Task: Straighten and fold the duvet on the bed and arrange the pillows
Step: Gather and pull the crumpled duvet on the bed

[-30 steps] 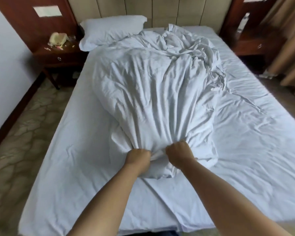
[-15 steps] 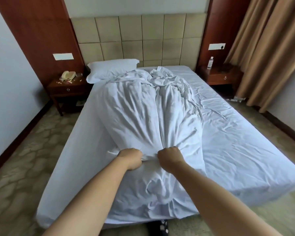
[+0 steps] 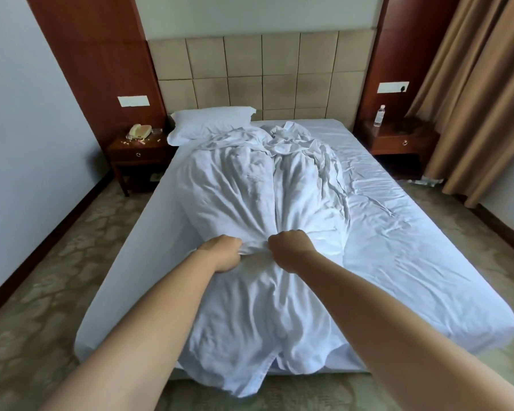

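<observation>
The task looks barely started: nothing is spread or folded. At the foot of the bed [image 3: 428, 262], the left hand [image 3: 224, 253] and right hand [image 3: 291, 250] each clench a fistful of the bunched duvet [image 3: 235, 197], whose near end spills over the bed's foot. Its long axis runs toward the headboard. One pillow [image 3: 208, 123] lies at the bed's head.

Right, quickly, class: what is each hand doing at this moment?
Left hand: closed, gripping a bunched fold of the duvet.
Right hand: closed, gripping the same duvet right beside it.
</observation>
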Action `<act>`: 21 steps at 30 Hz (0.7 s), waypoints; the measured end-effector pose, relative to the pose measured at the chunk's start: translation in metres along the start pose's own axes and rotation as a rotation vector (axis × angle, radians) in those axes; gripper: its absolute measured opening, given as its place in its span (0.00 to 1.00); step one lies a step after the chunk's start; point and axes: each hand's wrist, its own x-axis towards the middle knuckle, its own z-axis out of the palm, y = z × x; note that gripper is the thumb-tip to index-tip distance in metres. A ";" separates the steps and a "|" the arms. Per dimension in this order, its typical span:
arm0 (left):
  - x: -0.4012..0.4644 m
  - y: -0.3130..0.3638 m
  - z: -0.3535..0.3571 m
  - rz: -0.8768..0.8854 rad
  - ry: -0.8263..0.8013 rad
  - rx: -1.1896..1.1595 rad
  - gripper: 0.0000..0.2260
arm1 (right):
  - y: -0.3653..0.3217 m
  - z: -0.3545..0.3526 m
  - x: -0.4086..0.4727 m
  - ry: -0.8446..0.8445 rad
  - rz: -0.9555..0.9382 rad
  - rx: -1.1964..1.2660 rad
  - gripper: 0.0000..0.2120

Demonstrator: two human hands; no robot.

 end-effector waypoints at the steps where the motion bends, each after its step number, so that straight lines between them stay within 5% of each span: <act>1: 0.002 0.008 0.002 -0.004 -0.014 0.000 0.12 | 0.008 0.003 -0.001 -0.013 -0.007 0.001 0.16; 11: 0.013 0.042 0.056 -0.049 -0.244 0.182 0.20 | 0.047 0.091 -0.020 -0.216 -0.200 0.070 0.16; 18: 0.024 0.054 0.076 -0.062 -0.239 0.202 0.14 | 0.065 0.131 -0.023 -0.196 -0.134 0.063 0.19; 21: 0.029 0.053 0.074 -0.089 -0.240 0.182 0.14 | 0.066 0.149 -0.031 -0.433 -0.080 0.012 0.35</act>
